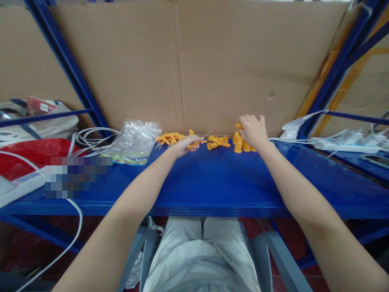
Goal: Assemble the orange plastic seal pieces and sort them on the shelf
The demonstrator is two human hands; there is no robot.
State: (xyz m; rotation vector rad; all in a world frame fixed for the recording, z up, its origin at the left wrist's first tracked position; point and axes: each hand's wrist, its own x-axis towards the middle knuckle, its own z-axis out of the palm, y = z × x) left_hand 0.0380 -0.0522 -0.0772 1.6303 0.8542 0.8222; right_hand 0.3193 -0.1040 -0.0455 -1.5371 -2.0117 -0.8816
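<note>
My left hand is closed around a slim orange plastic piece, low over the back of the blue table. My right hand grips a small orange plastic part, its fingers curled over the top. Under and beside that hand stand several orange knobbed, cylinder-like parts. Between the hands lie orange pieces with hollow cup ends. Left of my left hand is a pile of orange branch-shaped pieces, with thin wire-like bits near it. My fingers partly cover both held parts.
A blue table runs up to a cardboard wall between blue metal posts. Left are a clear plastic bag, coiled white cables and a red bag. A white power strip and a phone lie right.
</note>
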